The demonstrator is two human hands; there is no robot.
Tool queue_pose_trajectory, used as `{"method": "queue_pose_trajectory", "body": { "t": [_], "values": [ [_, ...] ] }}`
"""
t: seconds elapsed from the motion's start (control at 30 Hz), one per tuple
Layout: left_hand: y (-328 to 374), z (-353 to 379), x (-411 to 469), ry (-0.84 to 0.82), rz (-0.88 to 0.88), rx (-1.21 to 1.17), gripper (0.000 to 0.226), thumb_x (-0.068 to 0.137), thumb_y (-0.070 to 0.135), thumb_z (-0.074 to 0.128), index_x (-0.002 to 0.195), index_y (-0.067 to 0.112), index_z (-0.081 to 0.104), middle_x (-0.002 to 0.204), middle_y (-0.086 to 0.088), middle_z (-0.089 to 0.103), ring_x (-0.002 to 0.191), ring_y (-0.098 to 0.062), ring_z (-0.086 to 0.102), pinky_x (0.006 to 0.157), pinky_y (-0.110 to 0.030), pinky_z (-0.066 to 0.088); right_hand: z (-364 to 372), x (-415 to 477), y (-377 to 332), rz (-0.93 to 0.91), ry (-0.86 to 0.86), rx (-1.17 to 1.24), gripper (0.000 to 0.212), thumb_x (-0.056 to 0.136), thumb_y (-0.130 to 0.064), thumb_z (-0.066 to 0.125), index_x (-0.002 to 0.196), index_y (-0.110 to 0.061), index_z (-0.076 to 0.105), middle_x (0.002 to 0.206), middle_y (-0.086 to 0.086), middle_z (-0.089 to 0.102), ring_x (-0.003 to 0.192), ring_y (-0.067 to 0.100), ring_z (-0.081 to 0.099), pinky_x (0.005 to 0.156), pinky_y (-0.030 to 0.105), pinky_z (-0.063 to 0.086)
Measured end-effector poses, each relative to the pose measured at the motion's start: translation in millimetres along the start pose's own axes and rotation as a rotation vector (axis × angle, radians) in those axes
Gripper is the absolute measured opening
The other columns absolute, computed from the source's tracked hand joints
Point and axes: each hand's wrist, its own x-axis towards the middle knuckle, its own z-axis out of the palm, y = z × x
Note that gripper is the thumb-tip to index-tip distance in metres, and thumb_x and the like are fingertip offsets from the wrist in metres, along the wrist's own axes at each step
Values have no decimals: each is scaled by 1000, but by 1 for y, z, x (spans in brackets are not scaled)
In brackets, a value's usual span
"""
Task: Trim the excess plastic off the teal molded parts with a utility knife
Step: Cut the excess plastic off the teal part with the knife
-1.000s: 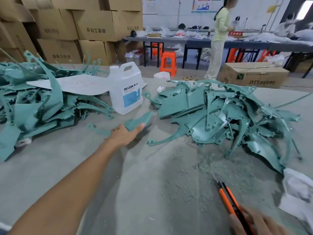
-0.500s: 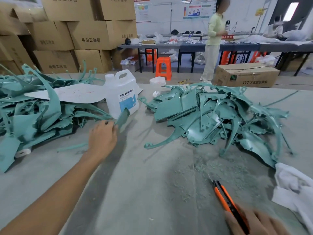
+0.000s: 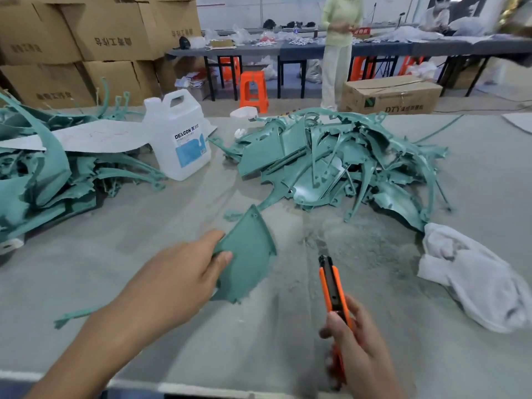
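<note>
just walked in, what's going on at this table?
A person is set up to trim. The left hand pinches a curved teal part by its edge; the right hand grips an orange utility knife, apart from the part. A left heap and right heap of teal parts flank a white jug.

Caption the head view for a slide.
Left hand holds a teal triangular molded plastic part while right hand grips an orange utility knife.

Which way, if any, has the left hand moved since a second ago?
Yes. The left hand, gripping a teal part, has drawn back from beside the white jug toward the person, nearer the utility knife.
</note>
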Motion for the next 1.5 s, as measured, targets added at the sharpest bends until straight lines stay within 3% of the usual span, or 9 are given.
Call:
{"method": "queue_pose_trajectory", "body": {
  "t": [0.13,0.3,0.43,0.67,0.9,1.07,1.27,1.4,1.5],
  "values": [
    [14,29,9,-59,-23,74,19,102,48,35,97,29,33,90,-5,64,89,-34,60,75,-42,49,19,-11,10,149,-115,184,38,99,4,46,117,-25,64,84,14,67,48,31,58,39,32,46],
    [14,32,18,-88,-19,87,21,103,45,36,96,26,34,86,-5,64,85,-35,60,74,-43,49,34,-15,9,283,-250,339,26,104,-8,47,125,-20,55,102,26,64,49,36,59,38,34,49],
    [16,33,20,-80,-3,112,24,104,44,35,91,24,31,73,2,49,75,-31,53,65,-39,40,43,-12,9,296,-281,317,24,105,-15,47,127,-24,53,90,22,68,47,31,57,38,30,47],
    [19,33,20,-102,-5,109,22,104,43,34,90,27,29,75,2,50,74,-31,50,65,-39,38,56,-10,11,224,-267,183,16,107,-25,43,119,-29,53,66,4,60,43,21,50,35,22,38],
    [20,33,16,-78,-21,55,21,103,43,38,90,26,35,75,0,56,76,-28,56,72,-42,50,71,-21,-21,45,-304,173,28,108,-27,38,105,-47,58,65,1,53,39,16,43,33,18,33],
    [21,32,15,-83,-14,85,18,102,46,36,92,31,32,79,1,57,78,-29,55,70,-40,49,75,-29,-61,-173,-431,223,30,102,-41,43,129,-51,51,70,-2,56,40,14,46,35,20,38],
    [19,31,15,-94,-38,67,21,103,43,36,88,29,32,81,-1,57,79,-31,55,70,-41,47,63,-13,-7,33,-157,205,26,107,-26,40,117,-43,57,63,1,54,40,18,44,34,21,35],
    [22,30,14,-88,-31,62,19,104,42,37,91,29,34,80,0,57,80,-32,56,71,-41,48,68,-15,16,125,-175,153,24,108,-23,39,122,-36,53,65,8,54,39,20,47,34,22,38],
    [23,33,13,-81,-27,67,18,104,42,36,91,30,34,75,1,54,73,-27,54,65,-38,44,72,-17,2,50,-234,112,25,108,-25,38,123,-38,52,69,9,53,39,20,46,34,20,35]
  ]
}}
